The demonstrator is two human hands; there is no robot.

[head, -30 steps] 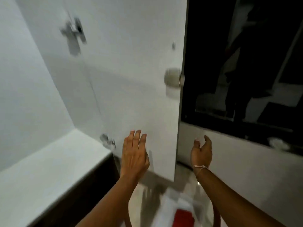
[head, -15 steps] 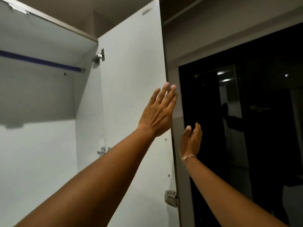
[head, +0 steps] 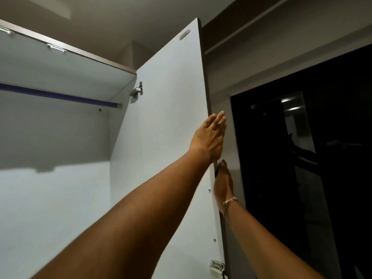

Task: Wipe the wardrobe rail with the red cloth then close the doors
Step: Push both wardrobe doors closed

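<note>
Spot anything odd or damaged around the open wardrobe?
Nothing stands out. The white wardrobe door hangs straight on its metal hinge, the blue rail sits level, and both hands are at the door's edge.

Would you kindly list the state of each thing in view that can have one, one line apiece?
White wardrobe door: open, swung wide.
Blue wardrobe rail: bare, nothing hanging on it, no cloth on it.
Left hand: flat and open, empty, at the door's free edge.
Right hand: empty, at the door's outer edge; fingers hidden behind the edge.
Silver upper hinge: extended.
</note>
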